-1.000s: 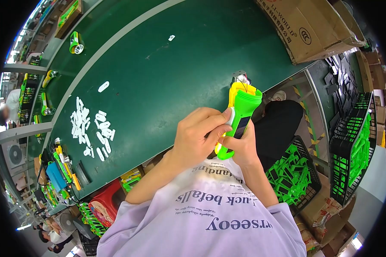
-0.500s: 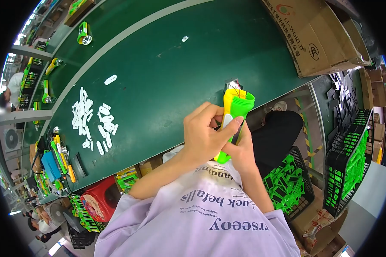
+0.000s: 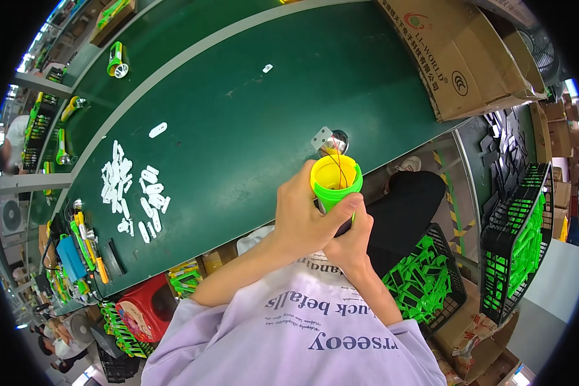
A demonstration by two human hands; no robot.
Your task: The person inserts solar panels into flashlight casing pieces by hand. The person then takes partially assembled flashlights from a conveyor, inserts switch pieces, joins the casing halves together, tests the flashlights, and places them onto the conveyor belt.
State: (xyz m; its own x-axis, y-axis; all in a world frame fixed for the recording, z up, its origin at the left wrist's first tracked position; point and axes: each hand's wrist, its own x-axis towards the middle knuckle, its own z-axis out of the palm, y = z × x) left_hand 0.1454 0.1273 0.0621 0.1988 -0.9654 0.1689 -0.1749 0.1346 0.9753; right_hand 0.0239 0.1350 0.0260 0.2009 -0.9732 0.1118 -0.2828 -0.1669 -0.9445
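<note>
Both hands are wrapped round a green and yellow flashlight body (image 3: 336, 179), its open round end tilted up towards the camera. My left hand (image 3: 302, 212) closes on its left side, with the thumb across the green shell. My right hand (image 3: 352, 235) grips the lower part from the right, and the fingers hide most of the handle. Thin red wires run out of the yellow interior to a shiny reflector (image 3: 336, 141) and a small pale plate (image 3: 321, 137) just beyond the rim.
White strips (image 3: 117, 180) lie in a pile on the green bench (image 3: 238, 128). A cardboard box (image 3: 457, 64) stands at the back right. Black crates of green parts (image 3: 421, 283) are at the right. A red stool (image 3: 149, 309) is at the lower left.
The two shell halves, apart along the side earlier, are now together. The flashlight has tipped so that its open end faces the camera. My left hand has shifted from its side to wrap round it.
</note>
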